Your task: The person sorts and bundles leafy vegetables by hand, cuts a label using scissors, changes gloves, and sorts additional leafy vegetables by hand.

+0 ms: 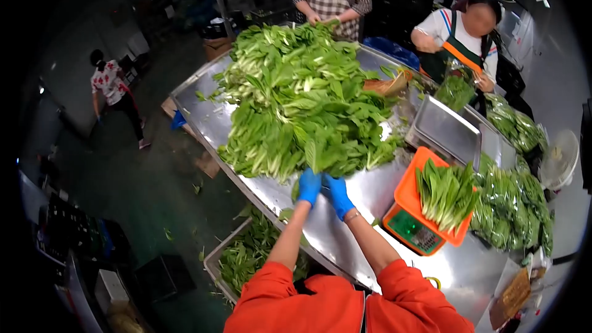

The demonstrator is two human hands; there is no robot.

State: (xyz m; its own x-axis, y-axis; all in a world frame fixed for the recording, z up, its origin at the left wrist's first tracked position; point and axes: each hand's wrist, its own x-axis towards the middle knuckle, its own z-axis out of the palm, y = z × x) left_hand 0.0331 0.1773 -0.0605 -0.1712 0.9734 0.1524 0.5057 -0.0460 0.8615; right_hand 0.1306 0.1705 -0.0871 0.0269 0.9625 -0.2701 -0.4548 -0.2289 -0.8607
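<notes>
A big heap of leafy greens [283, 105] with pale stalks covers the middle of the metal table [259, 188]. At its near edge, my left hand [309, 186], in a blue glove, is closed around a leafy green [313, 155] whose leaves point away from me. My right hand [338, 196], gloved in blue too, is close beside it with fingers curled. A small dark thing shows between the hands, too little of it visible to name. On the right, an orange scale [407, 213] bears a bunch of greens [445, 192].
Behind the scale is a metal tray [445, 128]. Bagged greens [512, 203] line the right side. A crate [213, 265] of loose leaves stands below the table's left edge. One person [333, 0] stands across the table; another [459, 43] holds a bag of greens.
</notes>
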